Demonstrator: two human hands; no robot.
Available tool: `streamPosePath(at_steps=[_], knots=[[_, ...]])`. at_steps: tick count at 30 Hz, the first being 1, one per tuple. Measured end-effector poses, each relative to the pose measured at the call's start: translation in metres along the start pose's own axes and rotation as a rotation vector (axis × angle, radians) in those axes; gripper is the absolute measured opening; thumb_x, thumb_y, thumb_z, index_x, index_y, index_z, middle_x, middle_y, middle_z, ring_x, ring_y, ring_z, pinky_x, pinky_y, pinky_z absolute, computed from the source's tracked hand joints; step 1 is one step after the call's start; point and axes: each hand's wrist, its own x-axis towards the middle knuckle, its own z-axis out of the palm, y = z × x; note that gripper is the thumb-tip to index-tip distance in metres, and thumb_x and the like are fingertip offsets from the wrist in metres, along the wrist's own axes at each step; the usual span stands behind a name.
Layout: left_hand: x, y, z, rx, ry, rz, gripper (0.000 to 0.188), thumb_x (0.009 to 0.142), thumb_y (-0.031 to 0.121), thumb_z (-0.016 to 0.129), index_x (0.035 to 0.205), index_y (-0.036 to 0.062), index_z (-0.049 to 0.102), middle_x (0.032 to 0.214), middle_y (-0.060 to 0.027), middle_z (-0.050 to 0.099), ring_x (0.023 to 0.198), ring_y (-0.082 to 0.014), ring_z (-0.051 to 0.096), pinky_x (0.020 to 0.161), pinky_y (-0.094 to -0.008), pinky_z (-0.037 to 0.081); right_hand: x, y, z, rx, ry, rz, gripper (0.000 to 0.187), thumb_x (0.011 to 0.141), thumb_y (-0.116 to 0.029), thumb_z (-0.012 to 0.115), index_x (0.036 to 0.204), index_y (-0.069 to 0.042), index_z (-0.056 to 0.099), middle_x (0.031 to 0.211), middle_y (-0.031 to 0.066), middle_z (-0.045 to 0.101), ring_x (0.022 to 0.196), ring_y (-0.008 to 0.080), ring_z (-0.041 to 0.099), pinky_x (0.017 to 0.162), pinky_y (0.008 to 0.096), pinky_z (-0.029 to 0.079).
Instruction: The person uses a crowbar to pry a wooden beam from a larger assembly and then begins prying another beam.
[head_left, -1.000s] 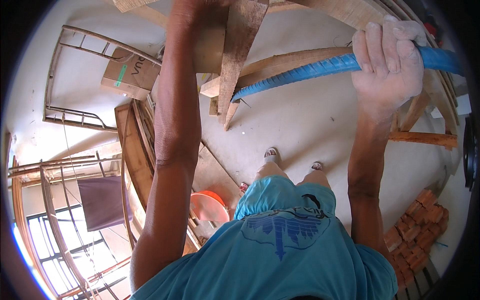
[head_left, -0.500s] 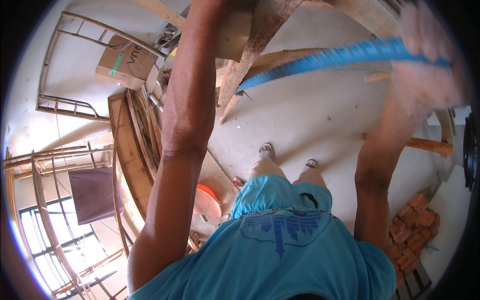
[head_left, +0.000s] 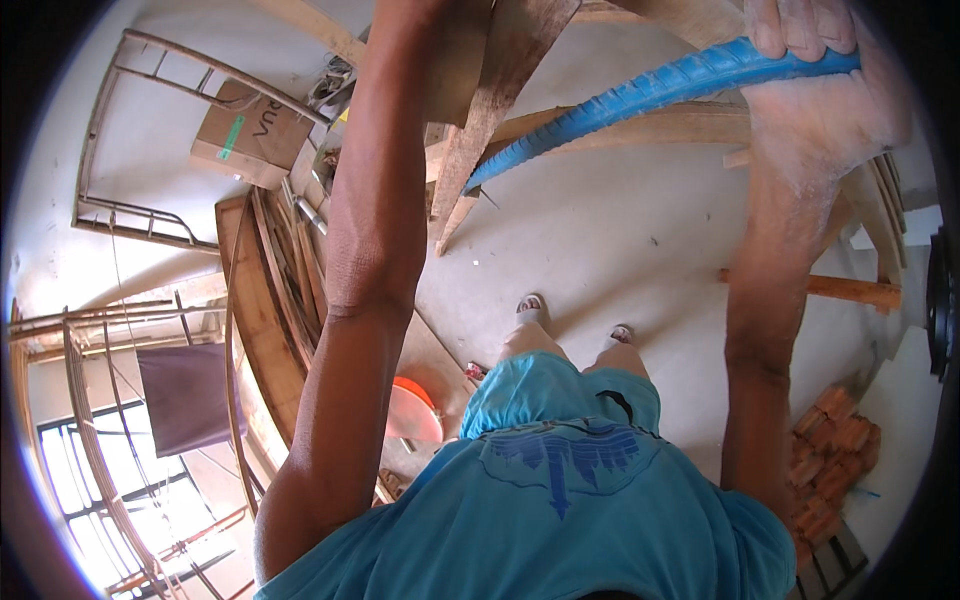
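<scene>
The right hand [head_left: 833, 112] grasps a blue rod [head_left: 640, 90] ending beside a wooden board [head_left: 515, 65]; the left hand is cut off, its hold impossible to tell

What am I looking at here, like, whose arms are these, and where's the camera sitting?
There's no machine: it's a person working with bare hands. The camera is worn on their head, looking down, and its wide lens bends straight edges. The right hand grips a blue ribbed bar, whose far end meets a piece of wood. The left forearm runs past the top edge, so that hand is out of sight. On the floor are a cardboard box at left and reddish bricks at right.
</scene>
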Motion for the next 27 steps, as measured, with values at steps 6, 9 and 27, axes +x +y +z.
streamPosePath(at_steps=[6, 9, 27], knots=[[0.002, 0.003, -0.006, 0.067, -0.004, 0.005, 0.035, 0.094, 0.034, 0.054, 0.086, 0.0027, 0.069, 0.079, -0.019, 0.067, 0.079, -0.0368, 0.065, 0.073, -0.0474, 0.049, -0.011, -0.017, -0.013, 0.025, 0.003, 0.021, 0.02, 0.1, -0.023, 0.055, 0.101, -0.003, 0.055, 0.067, -0.0017, 0.047, 0.051, 0.0094, 0.044, 0.041, 0.0235, 0.045], [-0.01, -0.009, -0.02, 0.04, -0.045, -0.075, 0.034, 0.094, 0.033, 0.054, 0.088, 0.0039, 0.07, 0.08, -0.0187, 0.067, 0.079, -0.0368, 0.065, 0.073, -0.0477, 0.049, -0.005, 0.018, 0.015, 0.084, 0.096, 0.034, 0.021, 0.1, -0.024, 0.055, 0.101, -0.003, 0.055, 0.064, -0.0021, 0.046, 0.05, 0.0092, 0.044, 0.042, 0.0238, 0.046], [0.0, -0.008, -0.002, -0.021, -0.007, 0.065, 0.032, 0.091, 0.033, 0.057, 0.089, 0.0038, 0.071, 0.084, -0.0211, 0.067, 0.082, -0.0389, 0.064, 0.075, -0.0494, 0.048, -0.012, -0.009, 0.018, -0.042, 0.075, 0.006, 0.02, 0.099, -0.02, 0.054, 0.082, -0.011, 0.048, 0.058, -0.0042, 0.038, 0.049, 0.0069, 0.044, 0.039, 0.0217, 0.04]])
